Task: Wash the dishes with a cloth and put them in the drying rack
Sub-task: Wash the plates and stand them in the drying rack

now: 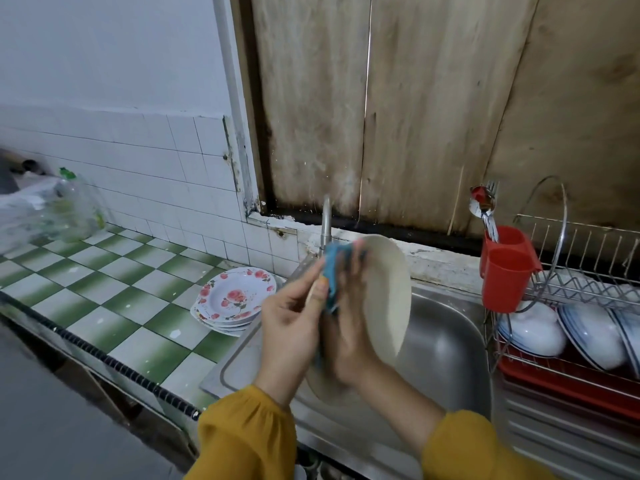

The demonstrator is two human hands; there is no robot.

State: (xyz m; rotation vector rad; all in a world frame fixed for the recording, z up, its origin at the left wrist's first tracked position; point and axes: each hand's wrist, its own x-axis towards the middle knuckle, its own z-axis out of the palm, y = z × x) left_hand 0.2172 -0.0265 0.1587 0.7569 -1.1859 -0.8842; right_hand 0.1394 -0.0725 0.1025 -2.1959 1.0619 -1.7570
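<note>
L hand (294,327) pinches plate (388,299) rim, R hand (346,334) flat on cloth (332,271) over sink (446,341); floral plates (235,299) left, rack (588,292) right.

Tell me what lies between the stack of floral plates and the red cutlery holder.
In the head view: the steel sink, its faucet, and above it the left hand and right hand with a cream plate and blue cloth.

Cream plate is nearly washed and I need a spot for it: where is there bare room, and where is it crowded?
Bare: the checkered counter between the plastic bottle and the floral plate stack, the sink basin under the cream plate, and the steel drainboard before the drying rack. Crowded: the rack's lower tier, packed with white bowls.
</note>
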